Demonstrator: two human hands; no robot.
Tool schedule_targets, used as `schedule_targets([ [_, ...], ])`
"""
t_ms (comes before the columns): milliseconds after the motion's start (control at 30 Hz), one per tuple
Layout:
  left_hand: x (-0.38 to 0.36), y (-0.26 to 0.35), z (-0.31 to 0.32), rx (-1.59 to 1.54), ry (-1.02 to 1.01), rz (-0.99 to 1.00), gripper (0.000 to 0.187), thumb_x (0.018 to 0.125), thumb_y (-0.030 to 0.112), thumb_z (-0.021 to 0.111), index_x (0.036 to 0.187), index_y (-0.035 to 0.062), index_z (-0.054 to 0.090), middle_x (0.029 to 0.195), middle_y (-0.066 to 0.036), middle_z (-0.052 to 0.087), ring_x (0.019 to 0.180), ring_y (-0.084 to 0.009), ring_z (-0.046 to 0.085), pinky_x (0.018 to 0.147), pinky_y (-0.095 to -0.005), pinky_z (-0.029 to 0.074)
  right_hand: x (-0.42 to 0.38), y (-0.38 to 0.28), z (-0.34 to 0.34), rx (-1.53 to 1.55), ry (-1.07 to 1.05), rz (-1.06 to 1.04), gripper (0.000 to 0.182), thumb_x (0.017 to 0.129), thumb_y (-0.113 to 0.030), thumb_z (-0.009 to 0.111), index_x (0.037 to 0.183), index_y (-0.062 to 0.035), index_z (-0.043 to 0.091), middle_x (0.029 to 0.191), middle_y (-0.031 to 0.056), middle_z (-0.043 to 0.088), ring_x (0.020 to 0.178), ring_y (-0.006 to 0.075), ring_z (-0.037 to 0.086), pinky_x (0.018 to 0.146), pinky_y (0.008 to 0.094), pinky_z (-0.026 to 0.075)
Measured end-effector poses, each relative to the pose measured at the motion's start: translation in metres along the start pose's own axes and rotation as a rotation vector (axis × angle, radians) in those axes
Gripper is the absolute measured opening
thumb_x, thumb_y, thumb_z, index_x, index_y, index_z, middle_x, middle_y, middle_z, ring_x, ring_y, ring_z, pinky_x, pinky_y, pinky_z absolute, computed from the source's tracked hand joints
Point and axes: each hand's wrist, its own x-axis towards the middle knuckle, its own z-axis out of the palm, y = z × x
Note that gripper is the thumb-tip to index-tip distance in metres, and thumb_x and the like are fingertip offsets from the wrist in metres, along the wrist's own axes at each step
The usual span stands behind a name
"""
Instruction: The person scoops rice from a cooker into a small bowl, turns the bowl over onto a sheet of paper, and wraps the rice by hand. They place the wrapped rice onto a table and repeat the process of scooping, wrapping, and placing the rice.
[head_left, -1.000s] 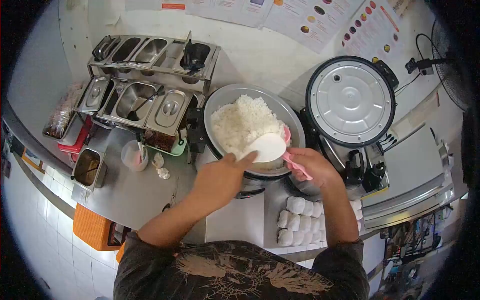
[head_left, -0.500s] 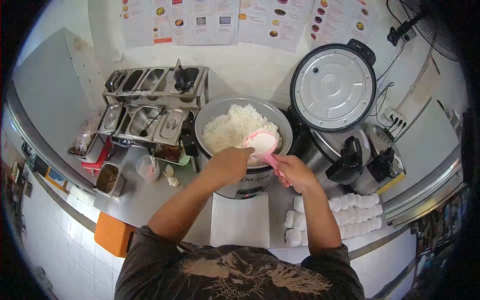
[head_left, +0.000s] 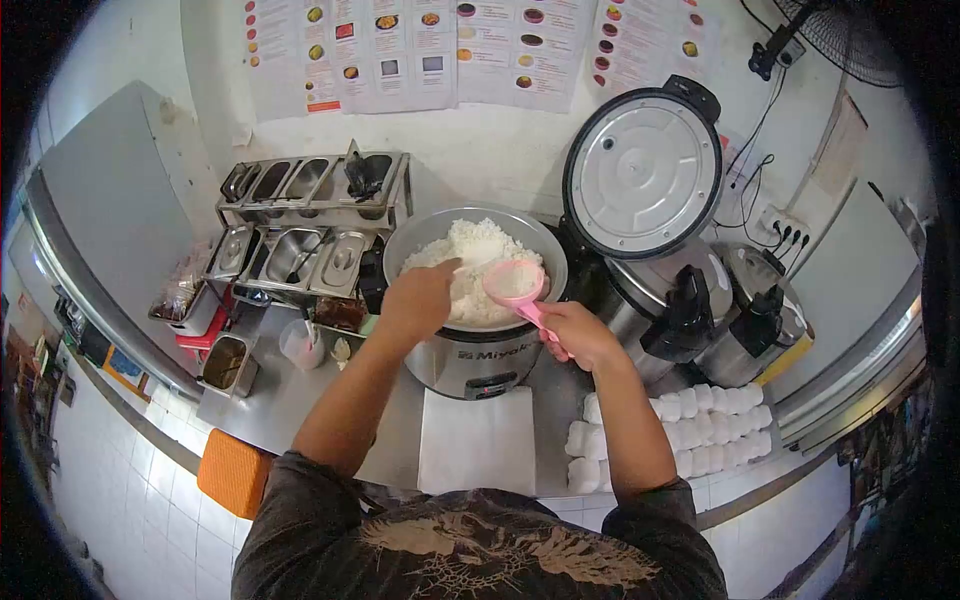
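Observation:
My left hand is closed over the left side of the rice cooker. From its fingers a smooth, pale shape that looks like a white rice paddle reaches into the cooked rice; its outline blends with the grains. My right hand grips the handle of a pink ladle. The ladle's round bowl is above the rice, near the pot's right rim, with pale contents that look like rice.
Behind the cooker's right side stands its raised lid, beside steel pots. Several wrapped white portions lie in rows at front right. A white board sits in front. Steel food pans and a plastic cup are at left.
My left hand has moved left and up, taking the pale paddle off the ladle's bowl and into the rice. The ladle has shifted slightly, and the camera view has shifted a little.

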Motion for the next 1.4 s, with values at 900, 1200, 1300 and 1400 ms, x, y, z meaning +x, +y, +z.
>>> schedule_targets([
  [900,-0.281,-0.085,0.215,0.041,-0.569,-0.082,0.052,0.091,0.044,0.064,0.142,0.0375,0.055,0.159,-0.024,0.022,0.147,-0.0452,0.019,0.115,-0.0648,0.019,-0.067,0.273,0.057,-0.810,0.133,-0.634,0.057,0.090,-0.007,0.058,0.145,-0.0140,0.051,0.094,0.0159,0.058,0.077,0.0330,0.062,0.070,0.0424,0.053],
  [1200,-0.300,-0.091,0.245,0.122,-0.443,-0.043,0.039,0.098,0.039,0.057,0.137,0.0430,0.060,0.160,-0.018,0.022,0.146,-0.0438,0.022,0.116,-0.0625,0.016,-0.071,0.331,0.060,-1.040,0.057,-0.550,0.066,0.090,-0.004,0.053,0.153,-0.0224,0.042,0.101,0.0149,0.055,0.089,0.0335,0.063,0.073,0.0439,0.056],
  [1300,-0.294,-0.080,0.233,0.045,-0.415,-0.117,0.034,0.099,0.035,0.056,0.131,0.0371,0.066,0.155,-0.017,0.028,0.142,-0.0404,0.028,0.114,-0.0604,0.022,-0.086,0.332,0.063,-0.732,0.356,-0.418,0.067,0.093,-0.005,0.053,0.155,-0.0196,0.035,0.107,0.0197,0.054,0.093,0.0375,0.061,0.078,0.0453,0.054],
  [1400,-0.292,-0.075,0.230,-0.005,-0.360,-0.198,0.032,0.098,0.028,0.062,0.128,0.0243,0.069,0.146,-0.018,0.040,0.128,-0.0367,0.047,0.105,-0.0531,0.039,-0.077,0.337,0.050,-0.787,0.592,-0.315,0.069,0.094,-0.007,0.054,0.157,-0.0189,0.031,0.111,0.0237,0.053,0.097,0.0400,0.059,0.083,0.0464,0.052],
])
